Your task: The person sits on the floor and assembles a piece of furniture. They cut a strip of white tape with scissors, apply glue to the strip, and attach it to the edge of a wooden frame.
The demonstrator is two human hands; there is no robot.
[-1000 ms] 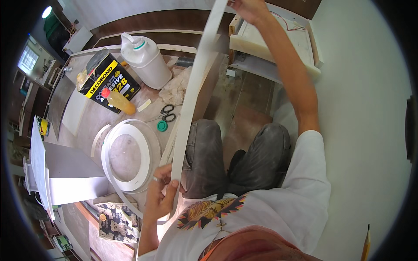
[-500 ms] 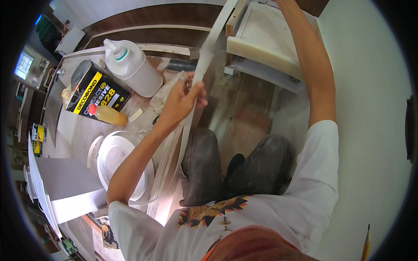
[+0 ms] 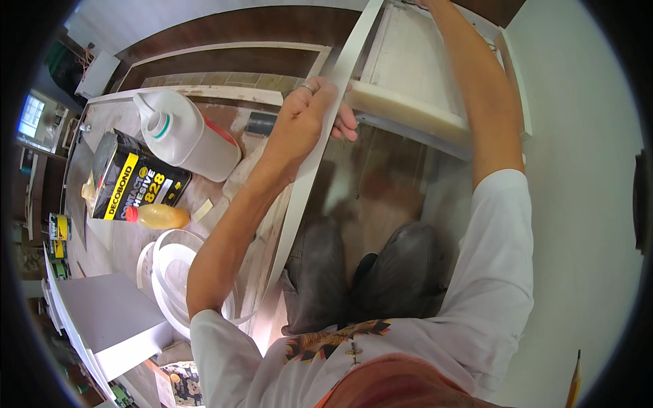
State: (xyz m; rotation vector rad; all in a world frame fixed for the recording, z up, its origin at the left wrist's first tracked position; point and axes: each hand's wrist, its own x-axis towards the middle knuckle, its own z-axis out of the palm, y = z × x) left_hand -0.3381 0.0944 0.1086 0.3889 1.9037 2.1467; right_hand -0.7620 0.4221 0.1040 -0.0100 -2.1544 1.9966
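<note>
A long white strip of edge banding (image 3: 354, 51) runs from the top edge of the view down past my knees, then curves toward a white coil (image 3: 160, 282) on the bench. My left hand (image 3: 309, 119) is closed around this strip about midway up, with the thumb on top and the fingers behind it. My right arm reaches far forward to the top edge. Only a sliver of my right hand (image 3: 424, 3) shows there, above a pale drawer-like box (image 3: 408, 64) with a cream front edge. Its fingers are cut off by the frame.
The bench (image 3: 95, 255) on the left holds a white jug (image 3: 187, 136), a black and yellow adhesive can (image 3: 139, 180) and a small bottle of amber liquid (image 3: 163, 217). Nearer stands a white panel assembly (image 3: 112, 313). A pale wall (image 3: 578, 170) rises close on my right.
My left hand has moved forward and slightly right along with the strip, which now lies straighter and flatter. The view has shifted, and my right hand stays at the top edge.
</note>
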